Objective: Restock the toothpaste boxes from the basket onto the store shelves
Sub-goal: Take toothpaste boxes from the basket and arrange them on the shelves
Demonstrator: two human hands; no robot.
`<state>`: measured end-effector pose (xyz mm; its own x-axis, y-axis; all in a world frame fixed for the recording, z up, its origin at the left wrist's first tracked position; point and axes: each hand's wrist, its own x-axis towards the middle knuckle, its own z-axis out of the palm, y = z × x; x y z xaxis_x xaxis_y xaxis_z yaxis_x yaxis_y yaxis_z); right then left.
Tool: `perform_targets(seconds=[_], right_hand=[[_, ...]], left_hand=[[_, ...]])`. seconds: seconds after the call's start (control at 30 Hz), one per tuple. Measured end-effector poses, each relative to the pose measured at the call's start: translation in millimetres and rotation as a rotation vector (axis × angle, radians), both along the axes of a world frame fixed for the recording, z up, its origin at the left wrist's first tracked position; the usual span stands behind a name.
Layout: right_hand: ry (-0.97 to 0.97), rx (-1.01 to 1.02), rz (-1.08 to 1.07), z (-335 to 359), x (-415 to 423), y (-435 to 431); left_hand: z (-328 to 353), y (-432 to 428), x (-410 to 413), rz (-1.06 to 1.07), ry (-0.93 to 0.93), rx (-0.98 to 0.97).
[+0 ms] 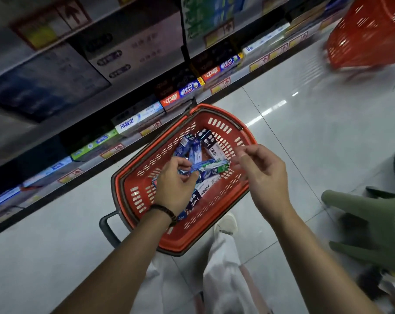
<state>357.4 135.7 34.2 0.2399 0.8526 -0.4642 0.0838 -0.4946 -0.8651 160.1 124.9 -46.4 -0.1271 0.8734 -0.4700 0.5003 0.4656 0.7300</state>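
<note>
Pale glossy floor (305, 132) runs along the shelves (133, 143), which fill the upper left and carry rows of shelf boxes (128, 124) behind yellow-and-red price tags.

A red basket (223, 116) sits on the floor right under your hands, with its dark handle (108, 230) sticking out toward you on the left.

Your left hand (173, 184) is curled round one end of a blue-and-green box (211, 166) and holds it just above the basket's contents. The box stretches away from that grip to the right, lying roughly level, and its green end points at your other hand.

Your right hand (264, 175) hangs over the basket's right rim, fingers loosely curled, with nothing seen between them. Its fingertips (239, 158) sit just beside the box's far end. Blur hides whether they touch it.

More loose boxes (209, 141) lie jumbled in the basket, some beyond your left grip and one dark-and-white SP-1 box (195, 200) below it, partly hidden by your wrist. A dark bracelet (164, 210) circles that wrist.

Well off to the right of your right hand lies a green stool (373, 223), tipped on its side. Far up and right stands a second basket (368, 37), also red and blurred. Your pale trousers (221, 268) and one shoe (226, 223) show below the basket.
</note>
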Motion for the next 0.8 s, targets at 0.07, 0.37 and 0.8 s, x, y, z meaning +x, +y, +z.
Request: perform_targets(seconds=[0.07, 0.37, 0.8], right_hand=[[-0.019, 0.002, 0.002, -18.3, 3.2, -2.9], [0.090, 0.004, -0.009, -94.2, 25.4, -13.6], [0.112, -0.014, -0.090, -142.1, 34.9, -16.0]], left_hand=[[-28.3, 0.4, 6.0, -0.038, 0.031, -0.013], [-150.3, 7.5, 33.0, -0.212, 0.278, -0.109], [-240.8, 17.6, 43.0, -0.417, 0.668, -0.095]])
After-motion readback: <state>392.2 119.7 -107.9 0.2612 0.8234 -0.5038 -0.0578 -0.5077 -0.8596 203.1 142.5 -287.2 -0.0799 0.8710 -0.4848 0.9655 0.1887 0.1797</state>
